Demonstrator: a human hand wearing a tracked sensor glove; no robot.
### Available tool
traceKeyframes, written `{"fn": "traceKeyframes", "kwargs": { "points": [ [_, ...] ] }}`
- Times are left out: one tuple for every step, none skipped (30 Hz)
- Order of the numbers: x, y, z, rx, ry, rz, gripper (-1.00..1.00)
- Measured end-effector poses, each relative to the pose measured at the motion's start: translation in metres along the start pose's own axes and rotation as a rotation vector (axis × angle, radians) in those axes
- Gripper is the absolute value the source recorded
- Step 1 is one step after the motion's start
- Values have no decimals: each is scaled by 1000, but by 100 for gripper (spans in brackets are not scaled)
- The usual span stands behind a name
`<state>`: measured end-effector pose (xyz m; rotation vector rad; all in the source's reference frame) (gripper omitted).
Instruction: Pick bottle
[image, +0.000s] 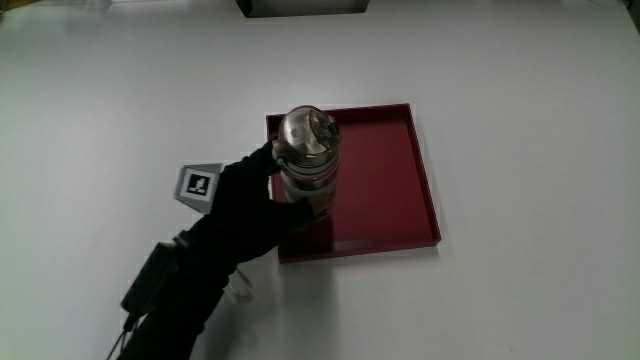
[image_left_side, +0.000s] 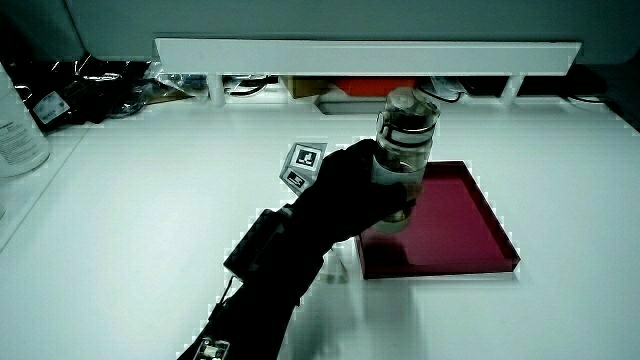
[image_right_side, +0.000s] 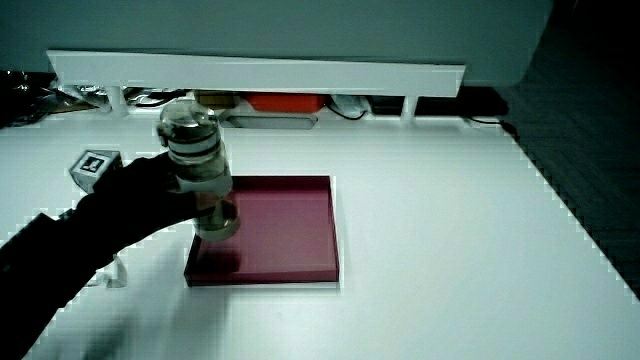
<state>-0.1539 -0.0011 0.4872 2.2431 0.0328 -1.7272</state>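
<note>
Over tray (image: 425, 190), bottle (image: 306, 160) in grip (image: 245, 205)

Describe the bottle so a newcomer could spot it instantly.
Find the shallow dark red tray on the white table. Over the tray's corner nearest the gloved hand, the bottle stands upright in that hand's grip. It is clear-bodied with a rounded silvery cap, the only container there.

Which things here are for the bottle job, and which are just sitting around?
For the job:
- the bottle, upright, over the tray
- the hand, its grip closed round the bottle

Just there:
- the red tray under the bottle
- the white table
- the low partition at the table's edge, with clutter past it in both side views
</note>
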Motion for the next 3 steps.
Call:
{"fn": "traceKeyframes", "kwargs": {
  "points": [
    [5, -2, 5, -2, 22, 11, 100],
    [10, -4, 9, -4, 45, 22, 100],
    [14, -5, 14, 2, 24, -3, 100]
  ]
}}
